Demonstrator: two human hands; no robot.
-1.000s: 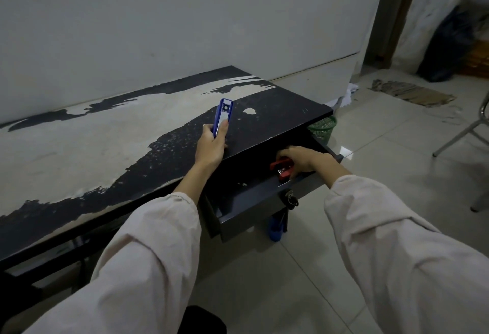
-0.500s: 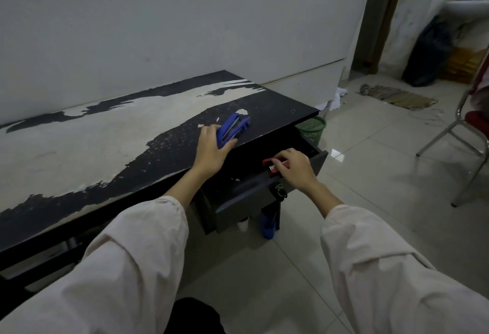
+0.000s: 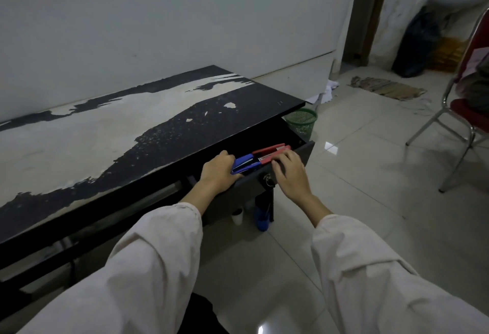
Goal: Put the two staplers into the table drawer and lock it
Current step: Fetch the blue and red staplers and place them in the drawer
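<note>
The dark table drawer (image 3: 304,152) stands pulled out under the worn black table (image 3: 105,132). Inside it lie a red stapler (image 3: 270,152) and, just left of it, a blue stapler (image 3: 244,164). My left hand (image 3: 218,173) reaches into the drawer with its fingers wrapped on the blue stapler's near end. My right hand (image 3: 289,172) hovers over the drawer front, fingers spread, fingertips touching the red stapler's near end. A key on a ring (image 3: 268,181) hangs in the lock on the drawer front.
A green mesh bin (image 3: 301,122) stands on the tiled floor past the table's right end. A blue object (image 3: 262,221) and a small white cup (image 3: 237,217) sit under the drawer. A red metal chair (image 3: 463,111) is at the right.
My left hand brought the blue stapler down from above the tabletop into the drawer beside the red one. My right hand eased off the red stapler and opened.
</note>
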